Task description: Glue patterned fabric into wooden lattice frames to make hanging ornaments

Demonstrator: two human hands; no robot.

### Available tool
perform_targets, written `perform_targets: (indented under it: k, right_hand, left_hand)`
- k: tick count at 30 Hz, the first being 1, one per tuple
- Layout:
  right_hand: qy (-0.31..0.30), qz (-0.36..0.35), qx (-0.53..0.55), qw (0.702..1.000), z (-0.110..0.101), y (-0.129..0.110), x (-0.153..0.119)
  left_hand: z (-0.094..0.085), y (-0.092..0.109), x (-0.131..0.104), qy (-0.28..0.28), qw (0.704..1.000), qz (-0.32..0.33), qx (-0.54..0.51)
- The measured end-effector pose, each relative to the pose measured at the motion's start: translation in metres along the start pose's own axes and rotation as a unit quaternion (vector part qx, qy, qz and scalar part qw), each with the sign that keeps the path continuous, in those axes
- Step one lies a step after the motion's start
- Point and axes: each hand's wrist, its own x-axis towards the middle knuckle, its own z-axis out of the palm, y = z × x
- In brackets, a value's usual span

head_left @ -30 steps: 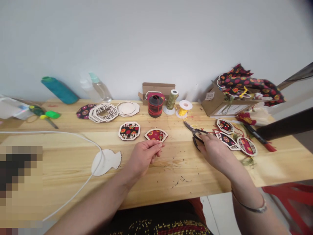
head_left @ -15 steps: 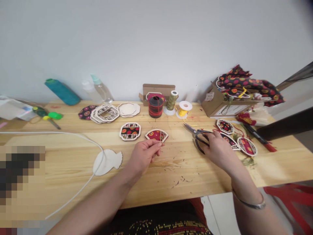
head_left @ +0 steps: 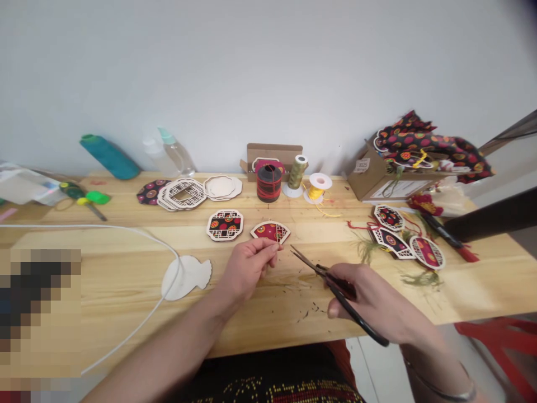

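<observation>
A pair of black-handled scissors point(head_left: 331, 285) is gripped in the right hand point(head_left: 373, 305), nearest the viewer at about four o'clock; the fingers are wrapped through the loops, and the blades are slightly parted, with the tips directed towards ten o'clock. The left hand point(head_left: 247, 268) is held just beyond, near the centre, with thumb and fingertips pressed together at its far end; whether a thread is pinched there cannot be told. The scissor tips are seen just beside those fingertips, not touching them. Small dark clippings are scattered on the wooden table point(head_left: 104, 280) between the hands.

A white fish-shaped cutout point(head_left: 187, 277) lies at nine o'clock of the left hand, crossed by a white cable point(head_left: 138, 324). Just past the left fingertips, at twelve o'clock, a fan-shaped ornament point(head_left: 271, 231) with red fabric is laid flat, and an octagonal ornament point(head_left: 225, 225) lies beside it at eleven o'clock. At two o'clock, well apart, a group of finished ornaments point(head_left: 403, 240) with tassels is spread out.

Farther back, a red-and-black spool point(head_left: 268, 182), an olive thread cone point(head_left: 297, 173) and a yellow spool point(head_left: 317, 187) stand along the wall, with a stack of wooden frames point(head_left: 184, 193) at eleven o'clock and a cardboard box point(head_left: 377, 176) filled with patterned fabric at one o'clock.
</observation>
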Motion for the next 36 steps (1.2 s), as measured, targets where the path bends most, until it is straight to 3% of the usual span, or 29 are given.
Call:
perform_targets:
  k: [5, 16, 36]
  right_hand:
    - [0.011, 0.019, -0.046, 0.999, 0.006, -0.004, 0.007]
    - [0.074, -0.013, -0.025, 0.997, 0.022, -0.012, 0.022]
    - [0.086, -0.017, -0.018, 0.996, 0.025, -0.004, 0.025]
  left_hand:
    - [0.0, -0.002, -0.002, -0.012, 1.0, 0.005, 0.015]
    - [-0.001, -0.005, -0.002, -0.052, 0.992, 0.023, 0.111]
    - [-0.002, -0.007, -0.002, -0.058, 0.993, 0.027, 0.098]
